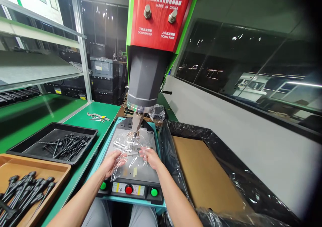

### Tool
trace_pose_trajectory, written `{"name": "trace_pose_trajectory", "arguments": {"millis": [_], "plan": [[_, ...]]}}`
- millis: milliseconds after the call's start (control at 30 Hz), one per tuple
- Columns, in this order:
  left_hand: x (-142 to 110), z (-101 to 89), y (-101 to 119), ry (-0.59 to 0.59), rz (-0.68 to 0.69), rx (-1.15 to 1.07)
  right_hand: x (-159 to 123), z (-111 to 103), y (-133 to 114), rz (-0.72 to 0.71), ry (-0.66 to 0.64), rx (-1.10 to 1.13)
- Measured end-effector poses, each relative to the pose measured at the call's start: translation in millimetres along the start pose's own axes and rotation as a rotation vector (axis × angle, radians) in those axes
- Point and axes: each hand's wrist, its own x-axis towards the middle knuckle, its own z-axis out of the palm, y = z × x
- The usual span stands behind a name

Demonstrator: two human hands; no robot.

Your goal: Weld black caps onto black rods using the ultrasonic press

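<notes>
A clear plastic bag (129,146) lies on the grey metal plate (141,173) of a press machine, its far end under the machine's horn tip (137,123). Something slim and dark shows inside the bag. My left hand (112,162) grips the bag's near left edge with curled fingers. My right hand (150,157) pinches the bag's near right side. The big grey press head (146,79) with a red and green housing hangs above.
On the machine's front panel sit two green buttons (154,192) and a red one (128,189). A black tray (54,143) and a brown tray (30,183) of dark slim parts stand on the green bench at left. A bag-lined cardboard box (201,173) is at right.
</notes>
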Motion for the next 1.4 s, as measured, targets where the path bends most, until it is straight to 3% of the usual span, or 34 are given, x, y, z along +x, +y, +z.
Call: {"name": "trace_pose_trajectory", "arguments": {"millis": [267,433,533,667,767,833,900,1000,1100,1400], "plan": [[-2,-8.2,-3,-0.025,0.027,0.105,-25,-6,23,0.012,0.080,-0.019],[-1,-8.3,0,-0.030,0.021,0.145,-32,-11,31,-0.050,0.290,-0.043],[-5,-14.7,4,-0.011,0.040,0.303,-46,-19,35,-0.101,0.430,-0.083],[-25,-51.7,0,0.227,0.296,0.745,-90,-38,56,-0.215,0.532,-0.321],[-47,-95.7,-17,0.477,0.452,1.062,-131,-55,87,-0.267,0.541,-0.624],[-57,-123.0,-35,0.555,0.519,1.206,-153,-64,109,-0.283,0.564,-0.807],[-59,-142.9,-53,0.551,0.533,1.265,-164,-70,130,-0.320,0.605,-0.937],[-53,-156.9,-73,0.451,0.432,1.266,-165,-75,150,-0.357,0.671,-0.996],[-46,-159.6,-80,0.380,0.398,1.266,-157,-77,155,-0.358,0.698,-0.970],[-41,-153.8,-77,0.419,0.333,1.268,-148,-74,159,-0.380,0.709,-0.997]]}}
